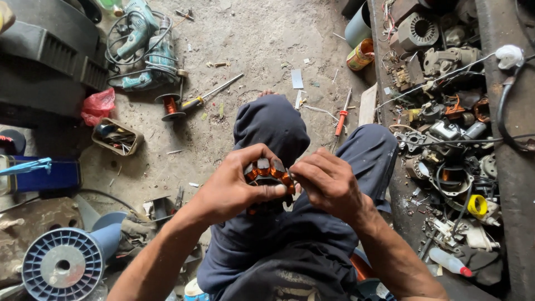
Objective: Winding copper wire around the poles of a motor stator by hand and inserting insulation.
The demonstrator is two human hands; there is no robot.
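Both hands meet over the person's lap, forearms angled in from the lower corners of the view. Left hand (pixel 231 187) wraps around a motor stator (pixel 269 174) with copper-coloured windings, thumb laid across its front and fingers curled behind. Right hand (pixel 329 181) closes in from the other side, its fingertips pinching at the winding on the stator's edge. The stator sits between the two hands, just above the raised knee in dark blue trousers (pixel 271 125).

Around the stator lies a dusty concrete floor (pixel 251 39) littered with scraps. Beyond the knee rest a red-handled screwdriver (pixel 341 116) and a small spool of copper wire (pixel 169 106); farther out, a teal power drill (pixel 142 47) with its coiled cord. To the left of the stator sits a small rectangular tray (pixel 117 136) holding what look like small tools and metal bits, with a red plastic bag (pixel 98 105) near it. A large blue empty reel (pixel 63 265) lies at the lower left. To the right of the stator, a cluttered heap of motor parts (pixel 446 122) and housings fills the side, with a yellow tape roll (pixel 477 205) among them.
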